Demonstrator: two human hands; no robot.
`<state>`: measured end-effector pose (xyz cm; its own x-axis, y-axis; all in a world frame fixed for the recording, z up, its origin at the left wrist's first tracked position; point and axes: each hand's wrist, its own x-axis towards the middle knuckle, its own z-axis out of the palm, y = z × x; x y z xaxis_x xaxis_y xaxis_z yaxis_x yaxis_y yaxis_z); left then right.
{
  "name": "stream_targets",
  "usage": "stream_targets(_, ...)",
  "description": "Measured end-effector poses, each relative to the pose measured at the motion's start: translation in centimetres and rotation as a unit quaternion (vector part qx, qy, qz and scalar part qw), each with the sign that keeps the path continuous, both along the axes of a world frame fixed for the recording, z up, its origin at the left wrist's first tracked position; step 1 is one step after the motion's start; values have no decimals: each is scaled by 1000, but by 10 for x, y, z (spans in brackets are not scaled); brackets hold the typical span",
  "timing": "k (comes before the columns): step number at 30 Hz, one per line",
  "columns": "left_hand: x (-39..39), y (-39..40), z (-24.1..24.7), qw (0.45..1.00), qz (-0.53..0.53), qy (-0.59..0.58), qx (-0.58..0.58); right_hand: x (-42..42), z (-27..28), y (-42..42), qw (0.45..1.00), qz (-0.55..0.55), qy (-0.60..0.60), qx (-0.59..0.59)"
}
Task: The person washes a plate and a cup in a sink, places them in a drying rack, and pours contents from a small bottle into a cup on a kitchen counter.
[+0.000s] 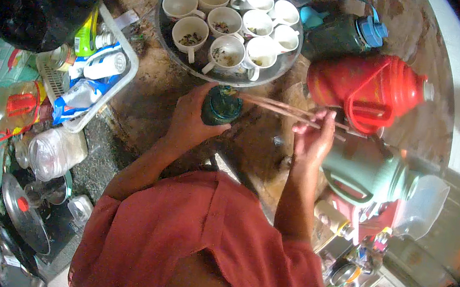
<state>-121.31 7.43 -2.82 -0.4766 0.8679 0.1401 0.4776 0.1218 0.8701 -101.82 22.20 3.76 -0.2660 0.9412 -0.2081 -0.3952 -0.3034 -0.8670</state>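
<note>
My left hand [192,116] is wrapped around a dark green jar or canister [221,110], held upright near the tray's front edge. In my right hand [314,134] is a pair of wooden chopsticks [277,105], their tips at the jar's mouth among what looks like dried leaf bits. Just beyond the jar, a round metal tray [163,42] carries several white cups with handles. Dried bits lie in the bottom of the front cups, such as a white cup [190,35] at the left and another white cup [226,54] at the front.
Right of the tray lie a dark bottle with a blue cap [336,34], a red thermos jug [351,83] and a pale green thermos jug [365,169]. A white plastic basket [130,66] of packets stands left. Nearer are a clear jar [54,153] and a glass pot lid [26,214].
</note>
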Motion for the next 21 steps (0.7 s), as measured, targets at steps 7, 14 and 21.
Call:
stream_targets(7, -1, -7, -9, 999, 16, 31, 6, -1, -23, 22, 994, -55, 48, -78)
stream_targets(14, -6, -14, -16, 999, 0, 38, -10, -5, -15, 45, 987, -116, 75, -83)
stream_targets(21, -8, -15, -17, 998, -26, 44, -40, -14, -32, 61, 993, -103, 46, -45)
